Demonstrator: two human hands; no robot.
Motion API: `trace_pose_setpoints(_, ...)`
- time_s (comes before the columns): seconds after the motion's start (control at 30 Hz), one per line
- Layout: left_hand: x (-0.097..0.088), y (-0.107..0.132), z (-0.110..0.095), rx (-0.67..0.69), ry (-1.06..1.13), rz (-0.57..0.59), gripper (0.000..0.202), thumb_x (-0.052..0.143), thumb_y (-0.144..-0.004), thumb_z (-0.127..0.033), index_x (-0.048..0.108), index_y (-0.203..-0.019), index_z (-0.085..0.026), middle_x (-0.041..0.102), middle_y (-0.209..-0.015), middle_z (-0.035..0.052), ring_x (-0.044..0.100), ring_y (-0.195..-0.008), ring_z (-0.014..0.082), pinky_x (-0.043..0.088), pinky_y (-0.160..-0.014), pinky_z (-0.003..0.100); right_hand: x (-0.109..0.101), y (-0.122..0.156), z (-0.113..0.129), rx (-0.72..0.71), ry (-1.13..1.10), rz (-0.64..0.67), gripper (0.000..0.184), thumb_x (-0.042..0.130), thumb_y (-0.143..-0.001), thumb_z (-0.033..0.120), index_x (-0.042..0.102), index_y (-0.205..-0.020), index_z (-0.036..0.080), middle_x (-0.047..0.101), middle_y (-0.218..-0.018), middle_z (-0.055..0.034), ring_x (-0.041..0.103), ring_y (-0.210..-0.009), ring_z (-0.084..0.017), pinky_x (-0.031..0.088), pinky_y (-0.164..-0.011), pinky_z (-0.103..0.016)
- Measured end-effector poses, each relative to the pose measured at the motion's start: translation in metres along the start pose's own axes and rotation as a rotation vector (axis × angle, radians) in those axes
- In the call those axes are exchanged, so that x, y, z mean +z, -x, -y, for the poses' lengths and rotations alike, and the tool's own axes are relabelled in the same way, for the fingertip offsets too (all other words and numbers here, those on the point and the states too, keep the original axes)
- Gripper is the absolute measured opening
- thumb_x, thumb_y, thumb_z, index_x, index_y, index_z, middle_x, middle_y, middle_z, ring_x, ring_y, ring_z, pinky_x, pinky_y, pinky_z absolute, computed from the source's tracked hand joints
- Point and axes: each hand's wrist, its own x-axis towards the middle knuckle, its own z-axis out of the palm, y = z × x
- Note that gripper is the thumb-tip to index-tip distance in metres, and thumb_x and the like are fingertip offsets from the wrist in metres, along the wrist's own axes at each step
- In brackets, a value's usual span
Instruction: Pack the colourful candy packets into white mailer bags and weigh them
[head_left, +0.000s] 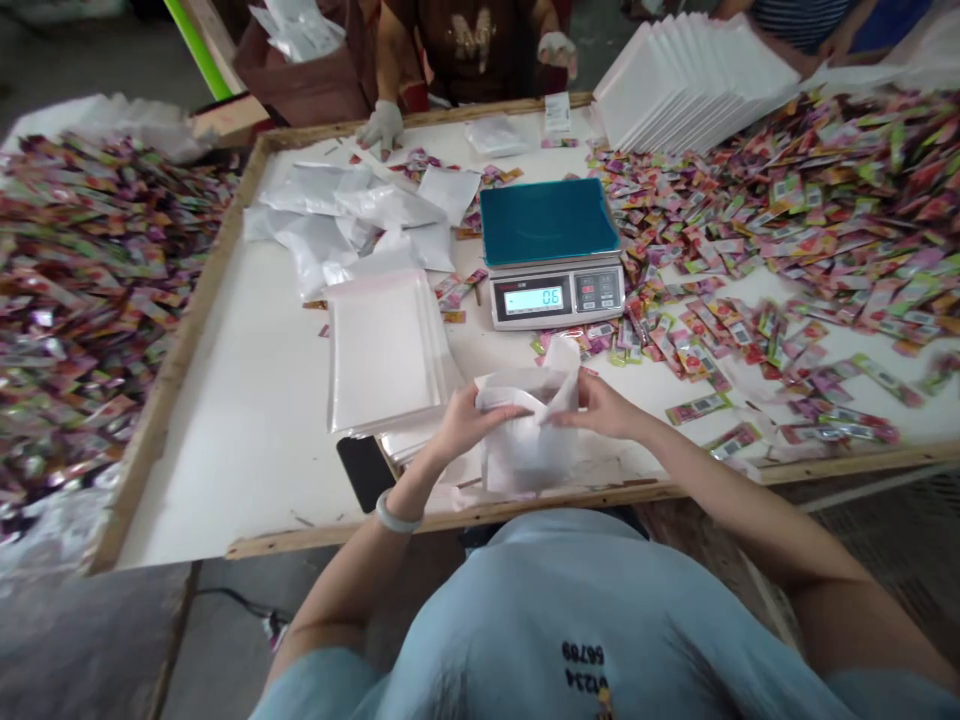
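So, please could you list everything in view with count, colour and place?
Table: 1, white, wood-rimmed, centre
Scale: 1, grey-white with teal plate, mid-table
Opened bag: 1, white, near edge
Flat bag stack: 1, white, centre-left
Phone-like slab: 1, black, by flat bag stack
Puffy bags: several, silvery, table's far left
Fanned stack: 1, white, table's far right
Small packets: many, multicoloured, table's right and heaped left of it
Bin: 1, brown, beyond far left corner
Bar: 1, green, top left
Co-worker: 1, brown top, white gloves, far side
Second co-worker: 1, striped top, top right
Cable: 1, dark, lower left
Bracelet: 1, white, left wrist
Shirt: 1, light blue, bottom
Left hand, right hand: 2, bare, gripping opened bag
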Motion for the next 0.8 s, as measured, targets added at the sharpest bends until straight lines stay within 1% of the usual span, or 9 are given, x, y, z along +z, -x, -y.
trace_pose_setpoints(0.1,-0.009,-0.012,0.006,-0.024,-0.02,0.024,0.042,0.079,-0.084,-0.055,0.081,-0.093,-0.013,0.083,-0.09,0.0125,0.079,-0.083,0.0289,0.066,-0.077,0.038,-0.002,-0.02,-0.013,-0.004,0.08,-0.05,0.052,0.074,-0.084,0.065,0.078,-0.09,0.014,0.078,-0.081,-0.0068,0.074,-0.075,-0.026,0.063,-0.068,-0.036)
trace_pose_setpoints(0.2,-0.022,-0.018,0.017,0.216,-0.165,0.197,0.034,0.068,-0.096,-0.045,0.08,-0.113,-0.018,0.081,-0.114,0.0124,0.078,-0.107,0.0304,0.064,-0.096,0.043,-0.026,-0.012,-0.029,-0.373,0.315,-0.025,0.035,0.06,-0.101,0.045,0.08,-0.109,0.017,0.081,-0.106,-0.0101,0.078,-0.098,-0.027,0.065,-0.086,-0.039)
trace_pose_setpoints(0.3,-0.035,-0.022,0.027,0.515,-0.481,0.403,0.036,0.05,-0.106,-0.027,0.069,-0.136,-0.026,0.07,-0.141,0.0073,0.06,-0.14,0.0244,0.049,-0.121,0.046,-0.04,-0.004,-0.047,-0.74,0.675,0.056,0.035,0.048,-0.106,0.019,0.073,-0.13,0.02,0.071,-0.136,-0.0115,0.066,-0.129,-0.024,0.057,-0.11,-0.043)
trace_pose_setpoints(0.4,-0.041,-0.022,0.035,0.66,-0.814,0.507,0.049,0.037,-0.108,-0.016,0.049,-0.155,-0.026,0.054,-0.159,0.0048,0.037,-0.156,0.0187,0.037,-0.13,0.046,-0.045,-0.004,-0.072,-0.911,0.934,0.071,0.043,0.047,-0.105,0.008,0.062,-0.143,0.019,0.064,-0.146,-0.0113,0.058,-0.139,-0.021,0.054,-0.114,-0.042)
trace_pose_setpoints(0.47,-0.037,-0.016,0.041,0.696,-0.981,0.538,0.055,0.036,-0.107,-0.011,0.037,-0.161,-0.021,0.046,-0.164,0.0073,0.024,-0.16,0.0203,0.031,-0.132,0.048,-0.046,-0.005,-0.093,-0.972,0.996,0.053,0.046,0.048,-0.105,0.007,0.057,-0.148,0.018,0.061,-0.149,-0.0119,0.054,-0.143,-0.021,0.053,-0.116,-0.04)
trace_pose_setpoints(0.53,-0.028,-0.007,0.051,0.697,-1.1,0.521,0.06,0.037,-0.105,-0.008,0.029,-0.164,-0.016,0.044,-0.166,0.0102,0.019,-0.161,0.0234,0.027,-0.133,0.05,-0.046,-0.006,-0.113,-1.008,1.007,0.055,0.048,0.046,-0.105,0.007,0.053,-0.151,0.016,0.059,-0.151,-0.0129,0.051,-0.145,-0.021,0.052,-0.117,-0.039)
trace_pose_setpoints(0.6,-0.014,0.006,0.066,0.648,-1.195,0.469,0.064,0.038,-0.103,-0.006,0.025,-0.165,-0.013,0.042,-0.166,0.014,0.024,-0.161,0.0255,0.028,-0.132,0.049,-0.039,-0.006,-0.128,-0.976,1.018,0.086,0.05,0.043,-0.105,0.008,0.049,-0.154,0.014,0.057,-0.152,-0.0142,0.049,-0.146,-0.022,0.052,-0.117,-0.039)
trace_pose_setpoints(0.7,0.008,0.023,0.092,0.487,-1.294,0.36,0.069,0.036,-0.1,-0.005,0.019,-0.166,-0.007,0.042,-0.164,0.0214,0.036,-0.156,0.028,0.034,-0.129,0.047,-0.013,0.0,-0.14,-0.757,1.059,0.092,0.06,0.039,-0.103,0.004,0.034,-0.163,0.013,0.048,-0.16,-0.0168,0.042,-0.151,-0.026,0.049,-0.12,-0.045)
trace_pose_setpoints(0.8,0.028,0.034,0.111,0.318,-1.173,0.28,0.073,0.034,-0.098,-0.005,0.011,-0.167,-0.006,0.038,-0.165,0.0261,0.033,-0.156,0.0336,0.036,-0.126,0.053,0.023,0.012,-0.144,-0.544,1.027,0.051,0.078,0.04,-0.099,0.004,0.005,-0.168,0.012,0.026,-0.169,-0.0199,0.026,-0.158,-0.031,0.041,-0.125,-0.054)
